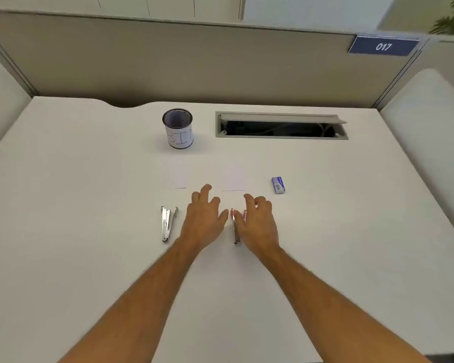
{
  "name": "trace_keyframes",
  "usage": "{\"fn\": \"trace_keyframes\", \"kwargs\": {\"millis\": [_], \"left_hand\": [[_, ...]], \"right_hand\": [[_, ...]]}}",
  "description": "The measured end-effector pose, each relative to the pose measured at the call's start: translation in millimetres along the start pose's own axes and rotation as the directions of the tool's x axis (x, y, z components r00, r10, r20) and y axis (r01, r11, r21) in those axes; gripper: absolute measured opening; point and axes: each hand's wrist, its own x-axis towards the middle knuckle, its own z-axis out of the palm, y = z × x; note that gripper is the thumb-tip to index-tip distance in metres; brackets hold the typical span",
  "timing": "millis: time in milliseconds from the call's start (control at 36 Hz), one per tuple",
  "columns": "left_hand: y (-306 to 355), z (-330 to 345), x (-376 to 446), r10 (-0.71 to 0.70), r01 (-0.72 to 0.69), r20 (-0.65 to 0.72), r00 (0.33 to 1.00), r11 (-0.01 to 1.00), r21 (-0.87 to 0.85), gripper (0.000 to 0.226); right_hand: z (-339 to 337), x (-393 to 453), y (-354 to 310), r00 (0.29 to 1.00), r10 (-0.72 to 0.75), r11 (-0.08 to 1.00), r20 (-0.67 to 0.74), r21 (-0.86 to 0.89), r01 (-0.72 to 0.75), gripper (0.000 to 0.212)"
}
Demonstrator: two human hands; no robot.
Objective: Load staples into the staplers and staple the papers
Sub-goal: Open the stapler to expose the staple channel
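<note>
A silver stapler (166, 223) lies on the white desk, left of my hands. A pink stapler (236, 226) lies between my hands, partly hidden under my right hand (257, 222). My left hand (203, 218) hovers just left of it, fingers spread and holding nothing. My right hand's fingers are apart too, and I cannot tell whether they touch the pink stapler. Two small white paper stacks lie beyond my fingertips, the left paper (180, 176) and the right paper (233, 179). A small blue staple box (278, 184) rests to the right.
A cup labelled BIN (178, 128) stands at the back centre. An open cable tray slot (281, 125) is set into the desk (63, 205) behind the papers. Beige partition walls enclose the desk at the back and sides.
</note>
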Motion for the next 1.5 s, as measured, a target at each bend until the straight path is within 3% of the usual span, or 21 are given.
{"fn": "trace_keyframes", "kwargs": {"millis": [222, 528, 667, 806, 1222, 1389, 1500], "left_hand": [[7.2, 24.9, -12.5, -0.053, 0.059, 0.046, 0.998, 0.984, -0.166, 0.041], [4.2, 30.1, -2.1, -0.08, 0.079, 0.0, 0.997, 0.986, -0.147, 0.03], [8.9, 30.7, 6.4, -0.135, 0.161, 0.118, 0.984, 0.952, -0.259, 0.033], [17.4, 39.2, 9.5, -0.201, 0.227, 0.11, 0.974, 0.906, -0.357, 0.033], [36.5, 36.0, 2.3, -0.245, 0.293, 0.162, 0.956, 0.815, -0.5, 0.024], [45.7, 28.8, -8.7, -0.233, 0.321, 0.22, 0.947, 0.694, -0.645, 0.026], [37.5, 26.5, -14.6, -0.198, 0.289, 0.211, 0.957, 0.695, -0.659, 0.019]], "right_hand": [[5.5, -7.5, 1.0, 0.997, 0.07, 0.997, 0.032, 0.03, -0.071, 0.046], [5.1, -15.0, 4.6, 0.993, 0.109, 0.993, 0.041, 0.036, -0.111, 0.038], [7.6, -11.8, 10.9, 0.981, 0.128, 0.978, 0.149, 0.143, -0.149, 0.047], [14.0, -8.5, 11.6, 0.978, 0.137, 0.969, 0.158, 0.185, -0.165, 0.026], [16.1, -12.4, -2.7, 0.959, 0.252, 0.942, 0.133, 0.193, -0.274, 0.009], [16.6, -20.0, -3.5, 0.937, 0.318, 0.815, 0.147, 0.462, -0.349, 0.014], [6.6, -28.2, 0.4, 0.927, 0.343, 0.706, 0.151, 0.61, -0.36, 0.028]]}}
